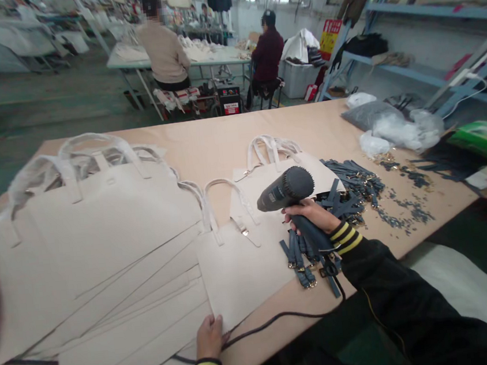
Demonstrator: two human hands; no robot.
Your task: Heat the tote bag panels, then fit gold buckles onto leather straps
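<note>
My right hand (314,214) is wrapped round the handle of a dark hair dryer (285,188), whose nozzle points left above a beige bag panel (244,269). A handle and a small metal-tipped strap lie at the top of that panel. At the panel's lower left corner, my left hand (210,336) pinches the edge between thumb and fingers. Large overlapping beige panels with handles (101,238) cover the left side. Behind the dryer lies another beige bag piece (264,174). Short dark straps with metal ends (299,258) lie beneath my right hand.
A black cord (279,316) runs along the table's front edge. More dark straps (356,179), small scraps (403,209) and plastic bags (403,125) lie on the right. Two people sit near a far table (217,60); blue shelving (424,76) stands at right.
</note>
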